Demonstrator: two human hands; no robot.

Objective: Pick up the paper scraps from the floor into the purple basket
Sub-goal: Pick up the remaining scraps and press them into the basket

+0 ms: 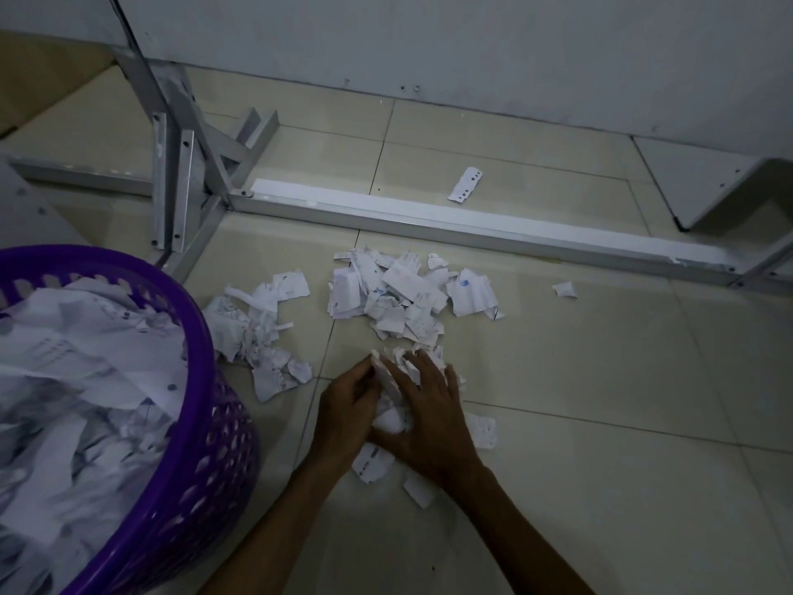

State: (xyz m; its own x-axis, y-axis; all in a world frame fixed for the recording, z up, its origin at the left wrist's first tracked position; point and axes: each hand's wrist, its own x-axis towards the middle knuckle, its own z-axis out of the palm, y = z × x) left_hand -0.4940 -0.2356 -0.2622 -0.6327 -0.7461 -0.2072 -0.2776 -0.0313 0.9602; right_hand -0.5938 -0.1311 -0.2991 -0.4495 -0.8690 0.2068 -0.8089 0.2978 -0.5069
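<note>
Paper scraps (pixel 392 392) were bunched between both hands on the tiled floor (pixel 600 423), just right of the purple basket (pixel 206 423). Left hand (pixel 349 412) curled against the bunch's left side, right hand (pixel 429 418) cupped over it from the right, fingers bent onto the paper. More scraps: one pile (pixel 407 294) beyond the hands, another (pixel 261 332) touching the basket's side, a few loose pieces under the wrists. Basket already held lots of torn paper. Grey metal frame (pixel 472 227) ran along the floor behind the piles, one strip (pixel 465 184) past it.

floor: pale glossy tiles (pixel 558 380)
wall: plain grey-white (pixel 472 45)
furniture: white metal frame (pixel 429 219) along it
light: pretty dim
</note>
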